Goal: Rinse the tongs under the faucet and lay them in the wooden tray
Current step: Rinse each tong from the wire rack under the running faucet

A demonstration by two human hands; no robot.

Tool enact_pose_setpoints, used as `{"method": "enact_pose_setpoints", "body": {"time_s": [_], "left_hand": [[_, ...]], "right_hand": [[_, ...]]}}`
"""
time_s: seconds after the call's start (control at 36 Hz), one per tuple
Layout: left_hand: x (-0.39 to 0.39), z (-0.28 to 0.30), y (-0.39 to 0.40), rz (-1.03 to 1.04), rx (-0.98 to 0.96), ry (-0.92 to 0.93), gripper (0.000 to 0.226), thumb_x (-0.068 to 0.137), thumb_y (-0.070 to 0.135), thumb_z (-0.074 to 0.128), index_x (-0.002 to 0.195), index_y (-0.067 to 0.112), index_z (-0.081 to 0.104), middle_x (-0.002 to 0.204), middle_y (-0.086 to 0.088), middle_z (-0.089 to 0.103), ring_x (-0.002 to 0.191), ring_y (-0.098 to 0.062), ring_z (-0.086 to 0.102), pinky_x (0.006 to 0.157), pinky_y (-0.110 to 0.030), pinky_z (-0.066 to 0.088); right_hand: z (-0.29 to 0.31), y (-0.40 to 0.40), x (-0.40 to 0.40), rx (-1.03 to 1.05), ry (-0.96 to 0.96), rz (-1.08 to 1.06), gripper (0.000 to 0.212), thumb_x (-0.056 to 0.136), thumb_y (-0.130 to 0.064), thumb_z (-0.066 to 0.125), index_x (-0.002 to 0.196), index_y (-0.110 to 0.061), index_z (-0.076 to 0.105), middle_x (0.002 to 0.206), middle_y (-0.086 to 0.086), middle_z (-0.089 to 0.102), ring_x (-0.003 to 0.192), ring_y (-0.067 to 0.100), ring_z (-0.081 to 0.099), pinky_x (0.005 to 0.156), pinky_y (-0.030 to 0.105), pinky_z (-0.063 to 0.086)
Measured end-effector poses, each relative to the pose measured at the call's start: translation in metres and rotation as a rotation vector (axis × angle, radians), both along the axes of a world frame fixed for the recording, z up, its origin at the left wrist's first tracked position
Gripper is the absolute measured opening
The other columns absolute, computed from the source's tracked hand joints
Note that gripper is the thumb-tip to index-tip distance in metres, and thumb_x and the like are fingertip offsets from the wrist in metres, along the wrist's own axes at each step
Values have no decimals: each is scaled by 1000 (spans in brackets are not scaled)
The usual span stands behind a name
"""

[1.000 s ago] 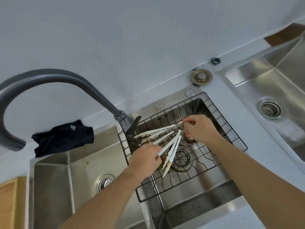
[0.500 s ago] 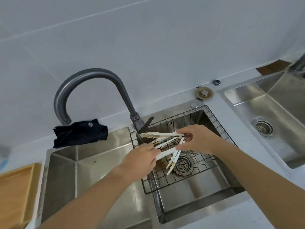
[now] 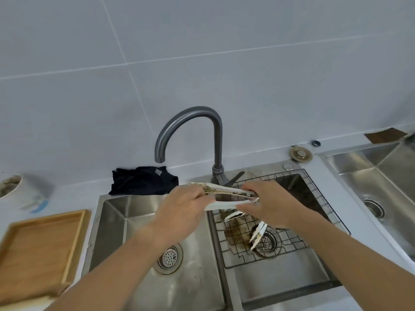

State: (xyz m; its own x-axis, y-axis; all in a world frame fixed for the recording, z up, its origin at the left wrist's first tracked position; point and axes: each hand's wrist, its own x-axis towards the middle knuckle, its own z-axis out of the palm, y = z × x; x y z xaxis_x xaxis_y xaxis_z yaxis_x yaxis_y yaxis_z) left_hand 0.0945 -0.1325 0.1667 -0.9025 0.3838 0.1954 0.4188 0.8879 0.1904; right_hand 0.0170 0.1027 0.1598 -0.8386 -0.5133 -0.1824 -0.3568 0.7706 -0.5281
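Both hands hold one bundle of white tongs (image 3: 226, 194) at frame centre, above the divider between the two basins. Left hand (image 3: 182, 209) is closed around the bundle's left end, fingers curled over it. Right hand (image 3: 272, 204) pinches the right end, fingers (image 3: 247, 206) wrapped over and under the hinge ends.

Count of tongs: cannot tell exactly; at least three pairs show. Two lie roughly level between the hands; further tips hang down below the right hand toward the drain (image 3: 266, 242). Appearance: white arms, brown and dark speckled soiling along the upper pair, scalloped tips on the hanging ones.

One gooseneck faucet (image 3: 213, 129), grey metal, stands just behind the bundle; its spout opens left of the hands, over the left basin. No water stream visible at the spout.

Basins: three in view. Left basin (image 3: 116, 221) bare steel, one drain. Middle basin (image 3: 280, 286) holds one wire rack (image 3: 314, 189), with brown staining under it. A third basin (image 3: 359, 176) at right edge of frame.

One wooden tray (image 3: 74, 248) at lower left, on the counter beside the left basin, well apart from the tongs. One dark cloth (image 3: 139, 180) on the counter behind the left basin.
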Motion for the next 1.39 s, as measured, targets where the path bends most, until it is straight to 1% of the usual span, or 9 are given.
{"method": "enact_pose_setpoints", "body": {"time_s": [0.11, 0.19, 0.25, 0.39, 0.5, 0.81, 1.0, 1.22, 1.39], "left_hand": [[18, 3, -18, 114, 149, 114, 26, 82, 5, 79, 105, 15, 78, 93, -2, 70, 74, -22, 66, 65, -42, 55], [37, -6, -32, 231, 308, 127, 21, 86, 10, 76, 105, 19, 76, 100, 6, 70, 81, -10, 63, 75, -28, 50], [52, -15, -41, 330, 441, 69, 17, 90, 15, 72, 105, 22, 76, 98, 13, 69, 82, 2, 59, 78, -19, 47], [77, -37, -51, 530, 805, -121, 23, 89, 15, 74, 90, 38, 74, 84, 21, 73, 82, -2, 66, 72, -11, 49], [84, -43, -54, 637, 1081, -259, 26, 89, 14, 74, 81, 38, 76, 81, 18, 76, 75, -2, 70, 70, -13, 51], [64, -41, -49, 795, 1628, -492, 11, 94, 29, 68, 101, 22, 74, 88, 2, 80, 84, -13, 75, 76, -28, 56], [52, -48, -49, 832, 1731, -493, 20, 90, 27, 73, 108, 18, 72, 96, -4, 80, 89, -15, 76, 80, -31, 58], [40, -65, -52, 895, 1763, -525, 22, 89, 18, 75, 109, 9, 72, 91, -7, 80, 91, -24, 76, 75, -27, 59], [33, -81, -62, 892, 1739, -550, 21, 90, 13, 73, 109, 5, 71, 88, -9, 79, 85, -22, 77, 76, -32, 61]], "right_hand": [[6, -20, 14, -24, -9, -59, 21, 87, -51, 66, 100, -34, 66, 76, -8, 66, 56, 7, 58, 50, 19, 41], [10, -31, 24, -57, -28, -111, 22, 88, -50, 64, 101, -33, 68, 74, -5, 67, 51, 6, 55, 44, 17, 40], [12, -39, 32, -78, -45, -145, 20, 88, -48, 64, 99, -32, 69, 75, -5, 67, 51, 5, 55, 44, 15, 40], [11, -60, 49, -181, -180, -254, 16, 89, -44, 65, 88, -29, 71, 68, -2, 71, 44, -2, 56, 44, 14, 42], [7, -81, 62, -389, -400, -422, 16, 90, -34, 69, 84, -20, 76, 72, 4, 75, 57, 9, 63, 58, 27, 52], [-4, -130, 89, -702, -734, -587, 25, 95, -22, 68, 102, 2, 70, 72, 7, 70, 57, 16, 62, 58, 28, 50], [-22, -142, 93, -729, -777, -598, 18, 94, -25, 70, 92, -7, 71, 70, 3, 70, 59, 15, 63, 62, 30, 51], [-41, -146, 92, -632, -794, -580, 22, 93, -30, 71, 100, -10, 74, 80, 4, 75, 68, 16, 68, 62, 28, 51], [-50, -141, 73, -446, -749, -476, 18, 92, -39, 68, 92, -24, 79, 86, -2, 78, 79, 16, 70, 79, 34, 59]]}}
